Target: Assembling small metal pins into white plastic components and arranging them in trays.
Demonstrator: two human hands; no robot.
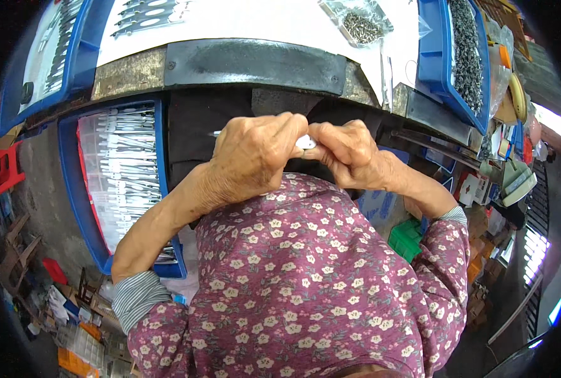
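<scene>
My left hand (258, 151) is closed around a slim tool, most of it hidden in the fist. Its white, rounded end (306, 142) shows between my two hands, with a small dark spot on it. A thin metal tip pokes out on the far side of the left fist. My right hand (350, 154) pinches that white end between thumb and fingers. Both hands are held together before my chest, just short of the bench edge. To the left, a blue bin (67, 183) holds several rows of similar slim silvery tools (126, 170).
The bench's worn front edge (255, 62) has a dark metal strip. On the white top lie a bag of small metal parts (361, 28) and several dark-and-silver tools (148, 14). Blue trays (441, 57) stand at both sides. A green crate (405, 239) sits lower right, a red stool (3, 170) far left.
</scene>
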